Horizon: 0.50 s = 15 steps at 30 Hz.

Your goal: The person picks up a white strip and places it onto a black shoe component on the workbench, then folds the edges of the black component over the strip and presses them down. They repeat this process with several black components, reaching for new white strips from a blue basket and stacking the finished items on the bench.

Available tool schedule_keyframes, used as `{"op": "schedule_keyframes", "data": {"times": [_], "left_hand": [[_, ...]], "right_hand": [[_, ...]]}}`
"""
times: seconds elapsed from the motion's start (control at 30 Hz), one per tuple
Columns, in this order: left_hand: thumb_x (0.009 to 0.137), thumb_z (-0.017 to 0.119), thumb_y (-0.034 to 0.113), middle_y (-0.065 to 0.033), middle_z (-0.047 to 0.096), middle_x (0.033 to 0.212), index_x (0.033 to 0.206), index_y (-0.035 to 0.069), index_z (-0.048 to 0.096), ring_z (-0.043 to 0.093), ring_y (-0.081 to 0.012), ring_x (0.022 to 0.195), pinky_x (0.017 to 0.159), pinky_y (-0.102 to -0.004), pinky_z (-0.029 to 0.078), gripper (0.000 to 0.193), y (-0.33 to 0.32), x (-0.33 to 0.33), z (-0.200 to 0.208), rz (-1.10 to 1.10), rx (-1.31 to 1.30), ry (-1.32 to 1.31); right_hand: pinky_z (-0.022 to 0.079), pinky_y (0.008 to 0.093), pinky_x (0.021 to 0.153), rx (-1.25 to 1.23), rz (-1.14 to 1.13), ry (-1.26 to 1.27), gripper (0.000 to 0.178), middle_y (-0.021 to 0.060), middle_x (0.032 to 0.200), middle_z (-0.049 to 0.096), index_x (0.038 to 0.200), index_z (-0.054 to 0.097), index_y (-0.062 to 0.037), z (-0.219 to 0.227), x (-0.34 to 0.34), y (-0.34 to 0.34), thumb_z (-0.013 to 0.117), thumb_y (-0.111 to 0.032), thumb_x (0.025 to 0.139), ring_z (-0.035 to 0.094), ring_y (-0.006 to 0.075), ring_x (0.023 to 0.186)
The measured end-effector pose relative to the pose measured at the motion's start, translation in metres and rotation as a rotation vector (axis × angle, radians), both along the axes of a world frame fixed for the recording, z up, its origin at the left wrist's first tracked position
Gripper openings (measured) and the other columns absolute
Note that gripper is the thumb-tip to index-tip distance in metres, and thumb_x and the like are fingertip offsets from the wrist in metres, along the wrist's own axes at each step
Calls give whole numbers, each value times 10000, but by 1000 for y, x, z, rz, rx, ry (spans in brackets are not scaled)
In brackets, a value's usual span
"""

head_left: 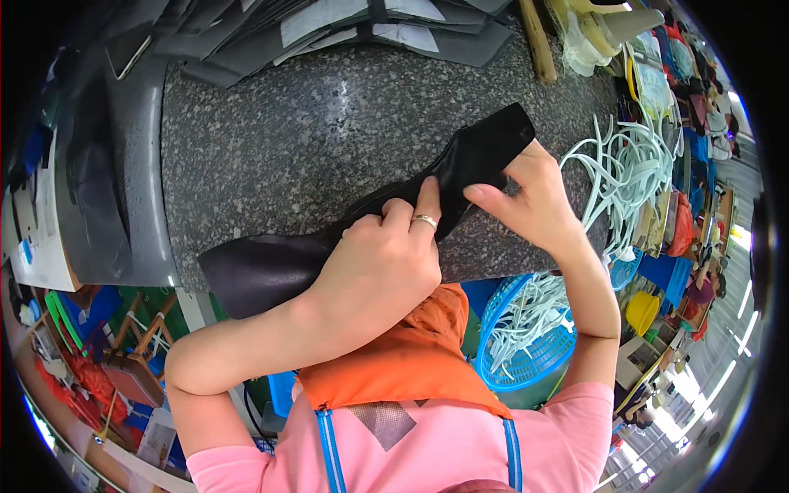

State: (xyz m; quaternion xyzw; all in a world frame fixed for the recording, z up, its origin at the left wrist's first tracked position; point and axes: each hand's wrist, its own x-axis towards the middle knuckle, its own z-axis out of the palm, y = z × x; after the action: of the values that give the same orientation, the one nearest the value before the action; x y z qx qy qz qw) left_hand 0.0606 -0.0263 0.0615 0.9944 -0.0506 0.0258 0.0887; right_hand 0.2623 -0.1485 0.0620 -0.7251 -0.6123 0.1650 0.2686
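Note:
A long black piece of leather-like material lies slantwise over the near edge of a speckled grey stone worktop. My left hand, with a ring on one finger, grips its middle, the index finger pressed along a fold. At the far right end of the piece, my right hand has its fingers tucked behind the material, partly hidden. Its thumb shows on the near side, against the edge of the piece.
Stacked dark grey sheets line the worktop's far side, beside a wooden stick. Pale green strips hang at the right. A blue basket of similar strips stands below. An orange apron covers my front.

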Motion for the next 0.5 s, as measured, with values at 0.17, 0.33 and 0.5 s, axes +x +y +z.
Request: {"op": "schedule_keyframes", "data": {"times": [0.17,0.33,0.5], "left_hand": [[699,652,67,-273,583,1297,916,-52,652,614,-221,864,637,-272,570,248,4,15,5,-22,-152,33],[690,659,67,-315,510,1366,898,-46,626,642,-277,908,673,-342,588,239,10,42,-1,-69,-176,93],[684,664,62,-325,472,1392,899,-43,610,648,-285,899,692,-375,589,246,11,56,5,-89,-178,252]], "right_hand": [[523,415,789,7,-285,157,217,157,950,655,890,680,4,-9,-4,3,769,-114,731,631,351,909],[504,434,842,103,-74,-240,284,188,1139,585,969,646,21,-18,-3,-3,725,-75,713,568,388,1072],[465,454,997,100,-295,-517,380,168,1198,582,1093,637,-10,-9,0,-5,721,-96,732,555,370,1166]]}}
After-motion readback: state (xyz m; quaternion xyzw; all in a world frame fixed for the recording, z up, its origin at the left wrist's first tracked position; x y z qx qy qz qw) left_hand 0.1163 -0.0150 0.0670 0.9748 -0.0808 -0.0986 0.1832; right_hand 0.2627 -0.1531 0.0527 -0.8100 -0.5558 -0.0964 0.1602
